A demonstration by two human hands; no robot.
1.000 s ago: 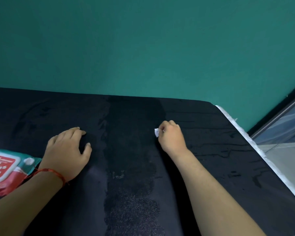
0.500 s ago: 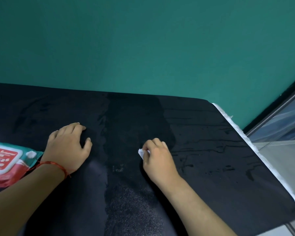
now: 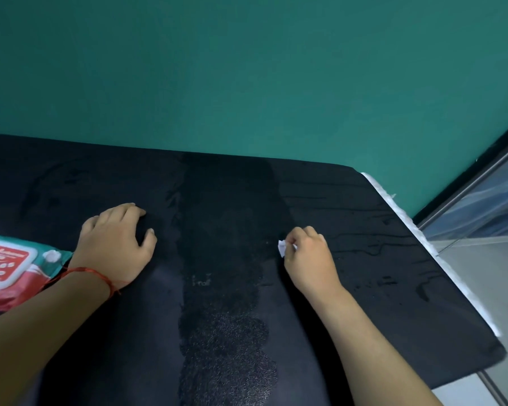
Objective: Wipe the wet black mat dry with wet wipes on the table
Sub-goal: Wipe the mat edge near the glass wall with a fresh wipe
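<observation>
Two bare hands are seen on the black mat [image 3: 364, 259], which is spread over the table and fills the lower part of the head view. The right hand [image 3: 310, 260] is curled into a loose fist, and a small crumpled white wet wipe [image 3: 282, 247] is pinched under its fingertips and pressed down on the mat, just at the right border of a darker band. The left hand [image 3: 116, 244] is laid flat, palm down, fingers slightly spread and holding nothing, well apart from the right one, on the other side of that band. A red thread bracelet [image 3: 85, 272] is worn on the left wrist. The darker wet streak [image 3: 226, 259] is seen running between the hands from the far edge of the mat toward the camera, grainy in its near part. Thin dark water marks are scattered over the mat to the right of the right hand. A red and teal wipes pack [image 3: 9, 268] is lying at the left edge, partly cut off and partly covered by the left forearm. A white table edge [image 3: 405, 221] is exposed along the right side of the mat. A teal wall [image 3: 247, 68] is standing behind.
</observation>
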